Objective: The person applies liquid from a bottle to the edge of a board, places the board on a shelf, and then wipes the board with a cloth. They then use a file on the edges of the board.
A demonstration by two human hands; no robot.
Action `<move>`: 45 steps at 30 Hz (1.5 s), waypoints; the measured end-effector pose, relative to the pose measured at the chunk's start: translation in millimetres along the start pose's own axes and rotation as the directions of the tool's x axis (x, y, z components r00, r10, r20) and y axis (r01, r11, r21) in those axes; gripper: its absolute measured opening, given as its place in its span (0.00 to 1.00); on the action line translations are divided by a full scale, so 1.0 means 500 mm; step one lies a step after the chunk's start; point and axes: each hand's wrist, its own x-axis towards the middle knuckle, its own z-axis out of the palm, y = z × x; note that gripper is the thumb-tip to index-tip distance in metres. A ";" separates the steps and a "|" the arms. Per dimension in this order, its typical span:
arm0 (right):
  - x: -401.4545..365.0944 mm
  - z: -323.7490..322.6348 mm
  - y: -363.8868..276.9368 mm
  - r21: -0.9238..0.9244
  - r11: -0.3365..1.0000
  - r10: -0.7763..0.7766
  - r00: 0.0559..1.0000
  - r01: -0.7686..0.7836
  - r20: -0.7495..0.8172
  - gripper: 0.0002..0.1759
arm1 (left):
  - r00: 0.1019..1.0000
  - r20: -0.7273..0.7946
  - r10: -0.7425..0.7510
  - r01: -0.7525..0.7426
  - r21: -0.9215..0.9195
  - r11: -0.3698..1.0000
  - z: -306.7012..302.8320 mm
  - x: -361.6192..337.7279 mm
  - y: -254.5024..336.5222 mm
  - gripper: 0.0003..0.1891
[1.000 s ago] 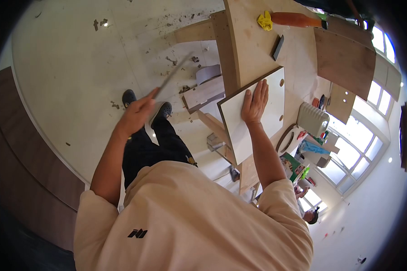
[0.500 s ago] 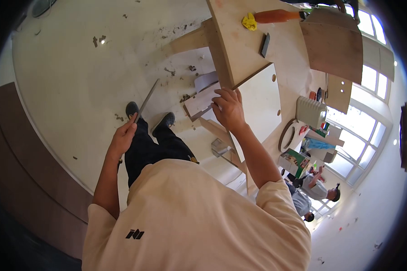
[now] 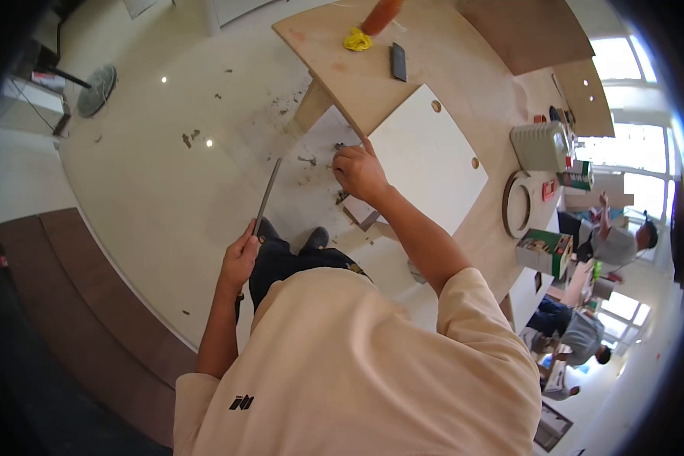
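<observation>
My left hand is closed around the lower end of a long thin grey metal bar, which points up and away over the floor. My right hand is at the near edge of a white panel. Its fingers are curled and its thumb lies along the panel's edge; what they grip, if anything, is hidden. Two round holes show along the panel's far side. The panel lies on a wooden workbench. Below my right hand, a piece of board is partly visible.
On the bench are a dark flat block, a crumpled yellow cloth, an orange bottle, a pale jerrycan and a ring. Scraps litter the floor. Other people are at the right.
The view has swung, so the bench and panel sit differently. My right hand has moved along the panel's edge towards its far corner. The metal bar stays in my left hand, now more upright.
</observation>
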 end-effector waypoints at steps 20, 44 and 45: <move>-0.218 -0.021 0.107 0.012 0.763 0.636 0.747 -0.647 -0.193 0.36 | 0.952 0.291 -0.093 0.107 -0.032 0.994 0.142 0.091 0.087 0.28; -0.211 -0.013 0.092 -0.109 0.713 0.656 0.714 -0.693 -0.245 0.35 | 0.970 0.245 -0.008 -0.063 0.280 0.958 0.195 0.132 0.136 0.27; -0.212 -0.014 0.090 -0.099 0.715 0.656 0.714 -0.692 -0.245 0.35 | 0.972 0.235 0.001 -0.074 0.301 0.951 0.196 0.133 0.122 0.27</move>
